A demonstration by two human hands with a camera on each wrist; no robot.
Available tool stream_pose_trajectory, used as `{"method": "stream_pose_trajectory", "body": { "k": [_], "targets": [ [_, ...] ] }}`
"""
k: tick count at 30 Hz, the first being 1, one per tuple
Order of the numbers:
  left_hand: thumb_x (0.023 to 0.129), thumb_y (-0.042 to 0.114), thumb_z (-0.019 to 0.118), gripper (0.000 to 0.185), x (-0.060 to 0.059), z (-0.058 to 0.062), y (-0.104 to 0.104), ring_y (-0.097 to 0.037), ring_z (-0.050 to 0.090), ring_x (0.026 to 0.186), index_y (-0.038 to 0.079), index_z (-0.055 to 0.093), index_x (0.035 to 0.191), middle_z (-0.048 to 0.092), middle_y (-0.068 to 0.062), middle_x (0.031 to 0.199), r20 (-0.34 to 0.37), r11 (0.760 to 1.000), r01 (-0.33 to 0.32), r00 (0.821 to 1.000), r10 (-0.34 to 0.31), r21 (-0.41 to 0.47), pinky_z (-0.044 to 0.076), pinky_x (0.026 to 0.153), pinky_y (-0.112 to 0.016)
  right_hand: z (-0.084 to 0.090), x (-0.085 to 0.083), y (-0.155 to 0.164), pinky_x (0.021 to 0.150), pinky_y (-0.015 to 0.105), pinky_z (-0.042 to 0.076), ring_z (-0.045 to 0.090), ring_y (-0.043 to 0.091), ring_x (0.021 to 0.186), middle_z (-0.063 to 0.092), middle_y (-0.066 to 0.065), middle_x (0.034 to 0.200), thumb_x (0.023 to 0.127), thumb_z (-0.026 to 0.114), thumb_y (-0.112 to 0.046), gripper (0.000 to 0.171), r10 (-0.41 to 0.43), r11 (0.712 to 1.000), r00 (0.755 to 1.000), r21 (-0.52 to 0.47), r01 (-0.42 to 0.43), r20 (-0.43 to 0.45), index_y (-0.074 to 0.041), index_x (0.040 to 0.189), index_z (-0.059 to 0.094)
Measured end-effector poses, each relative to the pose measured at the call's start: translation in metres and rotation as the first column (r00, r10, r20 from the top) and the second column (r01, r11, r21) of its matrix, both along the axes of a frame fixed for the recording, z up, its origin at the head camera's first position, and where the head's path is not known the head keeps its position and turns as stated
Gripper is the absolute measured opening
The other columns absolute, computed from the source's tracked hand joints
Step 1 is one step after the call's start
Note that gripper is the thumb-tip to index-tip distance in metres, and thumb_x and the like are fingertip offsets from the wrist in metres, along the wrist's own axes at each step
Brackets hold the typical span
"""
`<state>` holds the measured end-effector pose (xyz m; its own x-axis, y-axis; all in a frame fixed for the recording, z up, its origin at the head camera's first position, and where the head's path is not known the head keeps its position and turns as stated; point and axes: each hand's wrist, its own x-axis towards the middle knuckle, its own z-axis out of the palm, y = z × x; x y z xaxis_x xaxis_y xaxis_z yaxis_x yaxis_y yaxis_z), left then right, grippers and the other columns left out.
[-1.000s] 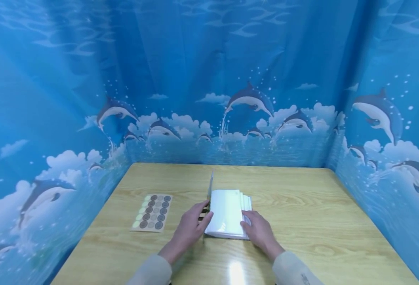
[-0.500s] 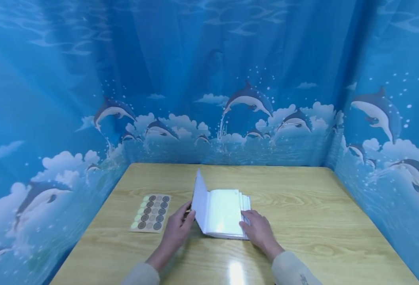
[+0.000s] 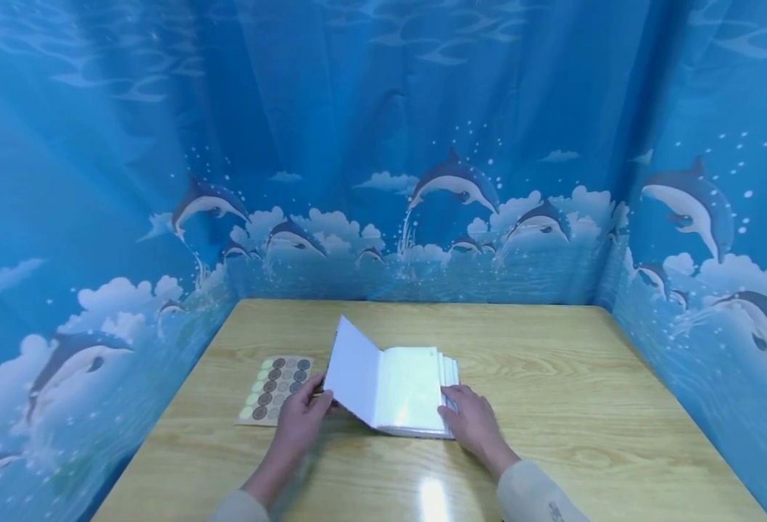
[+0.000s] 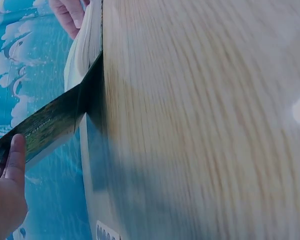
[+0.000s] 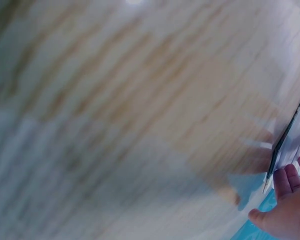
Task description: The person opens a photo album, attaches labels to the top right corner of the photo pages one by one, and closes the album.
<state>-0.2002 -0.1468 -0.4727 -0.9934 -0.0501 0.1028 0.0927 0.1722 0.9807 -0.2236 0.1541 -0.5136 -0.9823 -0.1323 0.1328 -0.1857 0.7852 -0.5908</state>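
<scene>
Three walls of blue curtain (image 3: 383,145), printed with leaping dolphins, clouds and sea spray, close in a pale wooden table (image 3: 553,406) whose glossy top throws back a patch of light near the front edge. A sticker sheet (image 3: 278,388) with rows of round dots in dark and pale tones lies flat on the table toward the left, just beside the left hand. At the middle of the table lies a white album (image 3: 416,391), its stack of pages resting flat with their stepped edges showing on the right side. Its cover (image 3: 354,371) stands raised and tilted leftward, hinged along the album's left edge. The left hand (image 3: 299,424) holds the lower outer edge of this cover, fingers under it and thumb (image 4: 16,155) laid along it; the left wrist view shows the cover's printed outer face (image 4: 45,125) slanting up from the table toward that thumb. The right hand (image 3: 475,420) rests on the right edge of the page stack, fingers fairly straight and pressing down on it; in the right wrist view its fingertips (image 5: 287,180) lie against the edge of the pages, though that view is blurred. The two hands are well apart, the open album between them.
</scene>
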Motion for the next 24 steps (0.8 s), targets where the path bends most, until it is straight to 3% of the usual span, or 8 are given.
{"method": "stream_pose_trajectory", "body": {
  "k": [7, 13, 19, 24],
  "targets": [
    [0.097, -0.003, 0.053, 0.045, 0.001, -0.003, -0.015, -0.032, 0.067, 0.094, -0.013, 0.042, 0.14, 0.062, -0.027, 0.114, 0.1, 0.996, -0.017, 0.995, 0.008, 0.084, 0.058, 0.084, -0.033, 0.002, 0.002, 0.0, 0.111, 0.068, 0.021, 0.046, 0.045, 0.129, 0.054, 0.025, 0.136, 0.097, 0.061, -0.018, 0.04, -0.001, 1.0, 1.0, 0.007, 0.001, 0.01, 0.0, 0.132, 0.059],
    [0.096, -0.006, 0.053, 0.044, -0.001, -0.011, -0.025, -0.026, 0.069, 0.086, -0.016, 0.042, 0.138, 0.062, -0.031, 0.114, 0.155, 0.995, -0.045, 0.988, 0.03, 0.094, 0.059, 0.079, -0.029, 0.002, 0.001, 0.0, 0.111, 0.068, 0.022, 0.046, 0.045, 0.129, 0.054, 0.024, 0.136, 0.097, 0.061, -0.018, 0.04, 0.004, 1.0, 1.0, 0.015, -0.004, 0.004, 0.0, 0.132, 0.059],
    [0.096, -0.005, 0.053, 0.046, -0.003, -0.016, -0.034, -0.024, 0.069, 0.083, -0.018, 0.039, 0.138, 0.064, -0.03, 0.112, 0.227, 0.998, -0.055, 0.973, 0.044, 0.042, 0.059, 0.077, -0.03, 0.001, 0.001, 0.0, 0.111, 0.068, 0.021, 0.046, 0.045, 0.129, 0.054, 0.024, 0.136, 0.097, 0.061, -0.018, 0.04, 0.004, 1.0, 1.0, 0.008, -0.004, 0.004, 0.0, 0.133, 0.059],
    [0.094, -0.004, 0.057, 0.042, -0.003, -0.019, -0.037, -0.022, 0.068, 0.078, -0.016, 0.048, 0.133, 0.068, -0.023, 0.104, 0.25, 0.997, -0.059, 0.966, 0.071, -0.055, 0.059, 0.074, -0.031, 0.002, 0.002, 0.0, 0.111, 0.069, 0.021, 0.046, 0.045, 0.129, 0.054, 0.024, 0.136, 0.096, 0.062, -0.017, 0.04, 0.003, 1.0, 1.0, 0.007, -0.003, 0.003, 0.0, 0.132, 0.06]
  ]
}}
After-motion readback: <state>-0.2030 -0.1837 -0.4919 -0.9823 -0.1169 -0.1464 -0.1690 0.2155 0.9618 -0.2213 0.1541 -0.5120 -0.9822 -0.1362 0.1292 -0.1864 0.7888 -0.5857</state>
